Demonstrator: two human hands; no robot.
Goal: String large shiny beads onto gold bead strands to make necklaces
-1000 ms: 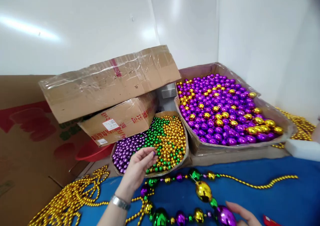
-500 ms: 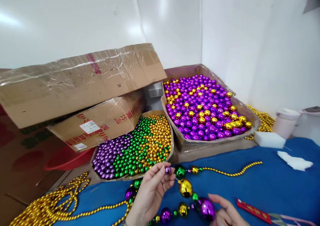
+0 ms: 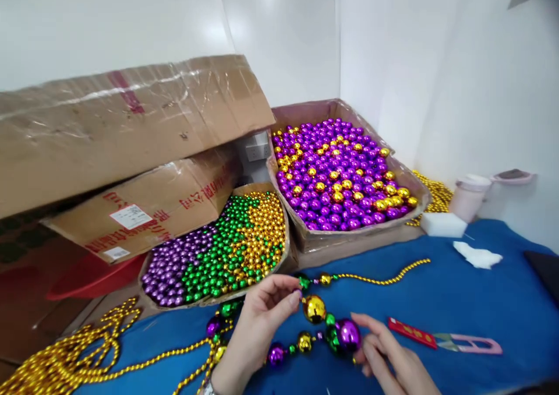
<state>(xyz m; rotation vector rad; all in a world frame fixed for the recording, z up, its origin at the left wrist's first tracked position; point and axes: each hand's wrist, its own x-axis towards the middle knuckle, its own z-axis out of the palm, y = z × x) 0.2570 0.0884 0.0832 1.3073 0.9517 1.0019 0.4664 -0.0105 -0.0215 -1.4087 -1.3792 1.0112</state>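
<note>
Between the thumb and fingers of my left hand (image 3: pixel 266 322) is a small purple bead (image 3: pixel 299 293), mostly covered by the fingertips. Close beside it hangs a large shiny gold bead (image 3: pixel 314 309), followed by a small green bead (image 3: pixel 331 319) on the same strand. My right hand (image 3: pixel 386 351) has its fingers closed at the right side of a large purple bead (image 3: pixel 349 334). A big green bead is partly hidden behind that one. Below and behind my hands, a strand with a purple bead (image 3: pixel 276 354) and a gold bead (image 3: pixel 304 342) crosses the blue cloth (image 3: pixel 437 296).
A carton of small purple, green and gold beads (image 3: pixel 236 243) stands ahead, and a carton of larger purple and gold balls (image 3: pixel 340 173) behind it. Gold bead chains (image 3: pixel 65 354) pile at left. Pink-handled snips (image 3: pixel 471 344) lie right. Cardboard flaps (image 3: pixel 144 127) overhang the left.
My left hand has brought the small purple bead up to the gold bead, closing the gap of thread. The large purple bead has turned in my right hand. The view has shifted right.
</note>
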